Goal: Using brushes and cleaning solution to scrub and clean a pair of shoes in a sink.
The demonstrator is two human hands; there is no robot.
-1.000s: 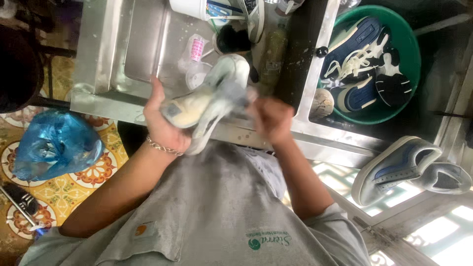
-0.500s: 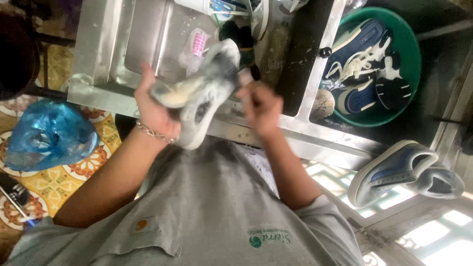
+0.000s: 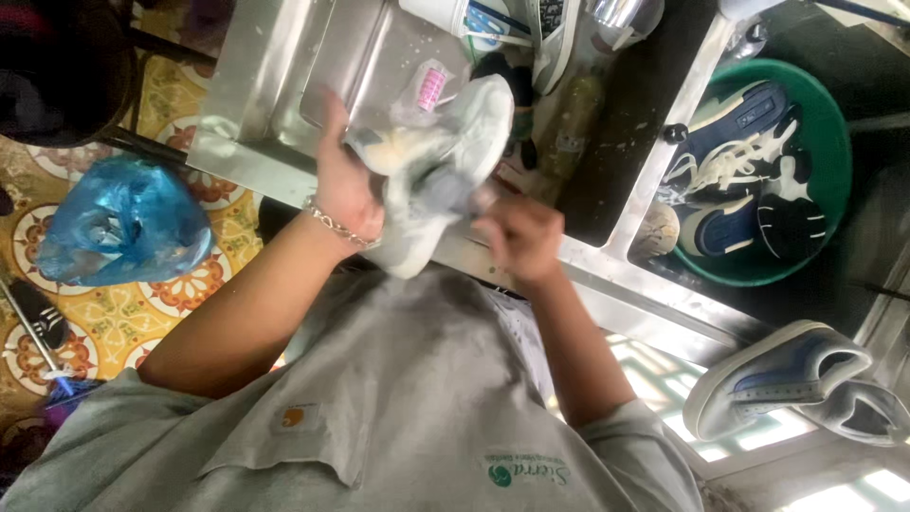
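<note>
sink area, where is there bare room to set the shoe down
Bare steel at the sink's near end, between its rim and the pink brush. Crowded: the faucet end with a cup, and the green basin, full of shoes. Both hands hold the shoe.

Steel sink unit (image 3: 256,85), patterned yellow floor tiles (image 3: 180,303), green round basin (image 3: 834,142); bright patches lower right, possibly daylight.

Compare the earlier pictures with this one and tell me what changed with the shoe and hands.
The pale shoe stays gripped in the left hand, but has turned, its toe end swinging up toward the steel sink. The right hand remains at its lower side. The green basin of shoes, the blue bag and the pink brush lie as before.
</note>
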